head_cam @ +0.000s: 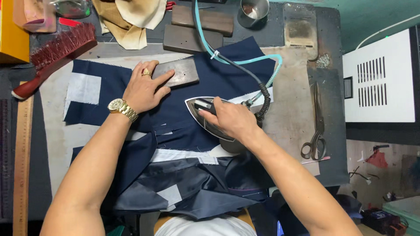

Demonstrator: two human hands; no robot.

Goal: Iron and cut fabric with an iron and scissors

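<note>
I am pressing a seam: my right hand is wrapped tight round the handle of the iron, which sits flat on the navy cloth in the middle of the counter. My left hand lies just left of it, fingers spread and pressed flat on a dark wooden block that rests on the same cloth, at its far side. That grip pinches nothing; it only bears down. The iron's nose points left toward the block, and its hose runs off to the far edge.

As I judge it, the next move calls for the two hands to work close together on the same strip of cloth, so my left fingers must stay clear of the hot sole, and the folded navy layers bunched at the near edge must not drag the piece askew.

For packages and signs, there is little. A yellow box stands at the far left corner. A white cabinet with black vent slots sits to the right, off the counter. I cannot make out any labels.
</note>
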